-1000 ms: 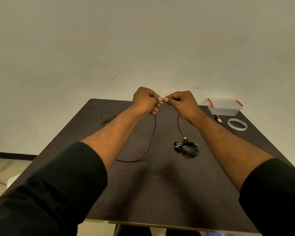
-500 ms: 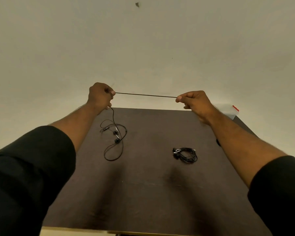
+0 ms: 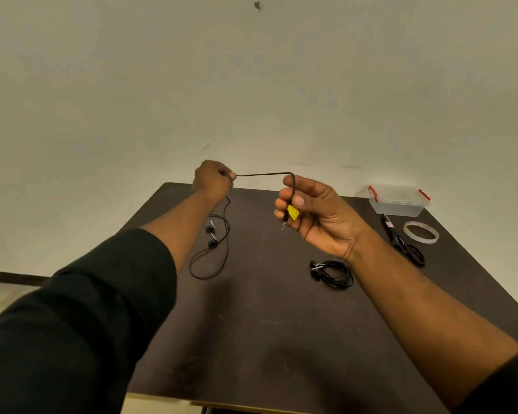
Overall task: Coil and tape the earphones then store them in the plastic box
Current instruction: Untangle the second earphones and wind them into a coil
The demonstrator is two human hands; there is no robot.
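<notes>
Earphones (image 3: pixel 263 174) stretched in the air between two raised hands above a dark surface (image 3: pixel 266 339). Left hand (image 3: pixel 213 179) with fingers curled tight, pinching the black cable; right hand (image 3: pixel 314 210) with fingers clamped on the plug end, beside a yellow tag (image 3: pixel 293 212), palm turned toward the camera. Remaining cable hanging from the left hand in loose loops, both earbuds (image 3: pixel 211 236) resting on the surface below. Nearer the right arm, a second, already coiled set (image 3: pixel 332 273). Far right: lidded plastic box (image 3: pixel 396 200), scissors (image 3: pixel 402 243), tape roll (image 3: pixel 420 232), well apart from the hands. Likely risks: trailing loops knotting or snagging during winding; finished coil springing open before tape within reach.
</notes>
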